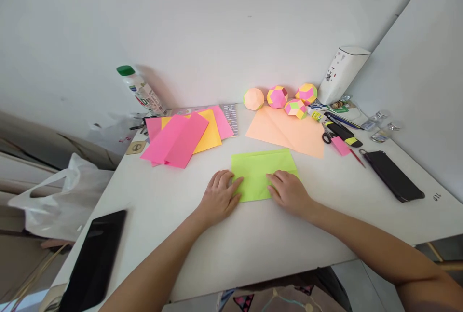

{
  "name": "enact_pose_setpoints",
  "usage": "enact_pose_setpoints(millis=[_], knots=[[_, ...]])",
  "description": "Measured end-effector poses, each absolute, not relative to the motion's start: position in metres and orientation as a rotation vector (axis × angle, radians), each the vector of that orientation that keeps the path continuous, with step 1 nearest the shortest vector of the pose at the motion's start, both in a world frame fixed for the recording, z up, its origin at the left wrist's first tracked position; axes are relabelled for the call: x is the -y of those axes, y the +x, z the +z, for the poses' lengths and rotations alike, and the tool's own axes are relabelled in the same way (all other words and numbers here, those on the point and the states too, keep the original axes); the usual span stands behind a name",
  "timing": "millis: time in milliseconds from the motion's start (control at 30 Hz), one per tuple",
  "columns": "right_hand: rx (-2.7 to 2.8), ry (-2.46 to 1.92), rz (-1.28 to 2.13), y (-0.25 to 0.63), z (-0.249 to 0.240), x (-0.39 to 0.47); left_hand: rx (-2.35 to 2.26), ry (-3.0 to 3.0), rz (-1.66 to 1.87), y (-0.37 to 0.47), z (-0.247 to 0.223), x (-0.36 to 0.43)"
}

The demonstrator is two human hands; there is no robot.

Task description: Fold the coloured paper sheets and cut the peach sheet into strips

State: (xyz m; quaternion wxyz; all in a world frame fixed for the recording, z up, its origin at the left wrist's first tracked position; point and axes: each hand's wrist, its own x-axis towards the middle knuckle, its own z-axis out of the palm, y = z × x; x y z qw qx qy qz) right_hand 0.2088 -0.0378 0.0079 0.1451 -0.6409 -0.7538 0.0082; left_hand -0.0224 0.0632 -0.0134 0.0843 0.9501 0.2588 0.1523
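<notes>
A folded sheet of bright green paper (256,172) lies flat on the white table in front of me, with a second layer showing along its far edge. My left hand (219,196) rests at its left edge, fingers spread and the thumb and fingertips touching the paper. On its right part lies my right hand (289,191), fingers stretched out and touching the surface. Neither hand grips the sheet.
Pink paper sheets (181,138) and a yellow sheet (210,133) lie back left, a peach sheet (285,131) back right. Several paper balls (278,97) sit by the wall. Scissors (327,137), a black pouch (394,174) and a black tablet (96,254) lie around.
</notes>
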Motion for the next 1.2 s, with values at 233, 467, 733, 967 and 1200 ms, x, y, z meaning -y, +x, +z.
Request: enact_pose_setpoints(millis=[233, 467, 733, 967, 1200], knots=[[2.335, -2.025, -0.082, 0.132, 0.004, 0.005, -0.838, 2.987, 0.336, -0.023, -0.016, -0.061], [2.299, -2.203, -0.181, 0.206, -0.002, 0.048, -0.834, 2.921, 0.301, -0.029, -0.018, -0.064], [2.13, -1.969, -0.445, 0.269, 0.005, 0.088, -0.782, 2.519, 0.402, -0.034, -0.016, -0.08], [2.356, -1.218, -0.18, 0.213, 0.029, 0.043, -0.787, 2.275, 0.501, -0.041, -0.014, -0.096], [2.544, -1.019, 0.053, 0.167, 0.017, 0.011, -0.687, 2.379, 0.363, -0.047, -0.006, -0.094]])
